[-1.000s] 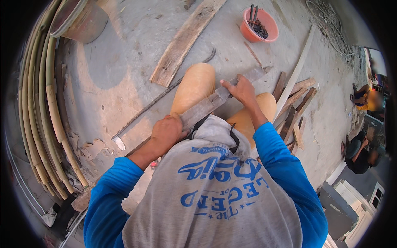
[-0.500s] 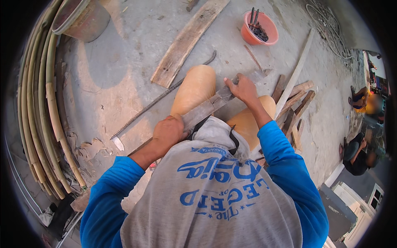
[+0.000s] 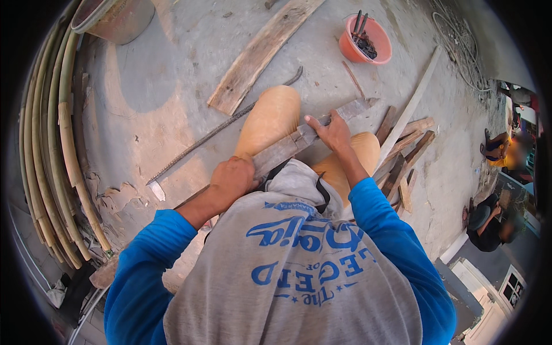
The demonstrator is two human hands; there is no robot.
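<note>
Long blue sleeve (image 3: 141, 276) behind bare left hand (image 3: 234, 175), matching blue sleeve (image 3: 397, 247) behind bare right hand (image 3: 334, 133), both ending short of the wrist; heather-grey shirt front (image 3: 230, 310) between and behind the hands, large blue lettering (image 3: 261, 274) with small stars; black cord (image 3: 324, 194) at waist between hands; tan trousers (image 3: 270, 118), one knee beyond left hand, other beside right

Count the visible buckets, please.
2: a large greyish bucket at the upper left, partly cut off, and a pink bucket at the upper right; others may be hidden.
</note>
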